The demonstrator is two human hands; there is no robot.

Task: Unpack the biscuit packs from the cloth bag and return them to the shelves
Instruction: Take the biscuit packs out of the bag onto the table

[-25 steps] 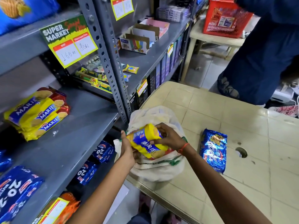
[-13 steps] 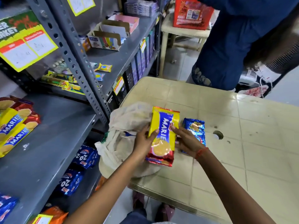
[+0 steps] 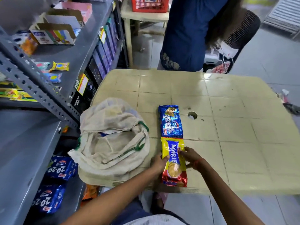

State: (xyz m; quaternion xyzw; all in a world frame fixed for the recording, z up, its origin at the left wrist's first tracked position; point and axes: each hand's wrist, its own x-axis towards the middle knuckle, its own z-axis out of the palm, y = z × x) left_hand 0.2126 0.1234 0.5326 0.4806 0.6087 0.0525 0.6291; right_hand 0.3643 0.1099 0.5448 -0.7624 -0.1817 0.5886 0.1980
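Observation:
A yellow and red Marie biscuit pack (image 3: 173,161) lies lengthwise on the beige table (image 3: 227,127), near its front edge. My left hand (image 3: 158,163) grips its left side and my right hand (image 3: 189,155) holds its right side. Just beyond it, end to end, lies a blue biscuit pack (image 3: 170,121). The off-white cloth bag (image 3: 113,140) slumps open at the table's left corner, with a bit of blue wrapper showing inside its mouth.
Grey metal shelves (image 3: 24,143) stand left of the table, with blue 20-20 packs (image 3: 60,167) on a lower level and cardboard display boxes (image 3: 53,34) higher up. A person in blue clothing (image 3: 186,33) stands beyond the table. A red basket (image 3: 149,4) sits on a far stool.
The Marie pack came out of the bag, moved right and now lies flat on the table below the blue pack. Both hands went with it. The view has swung right and down.

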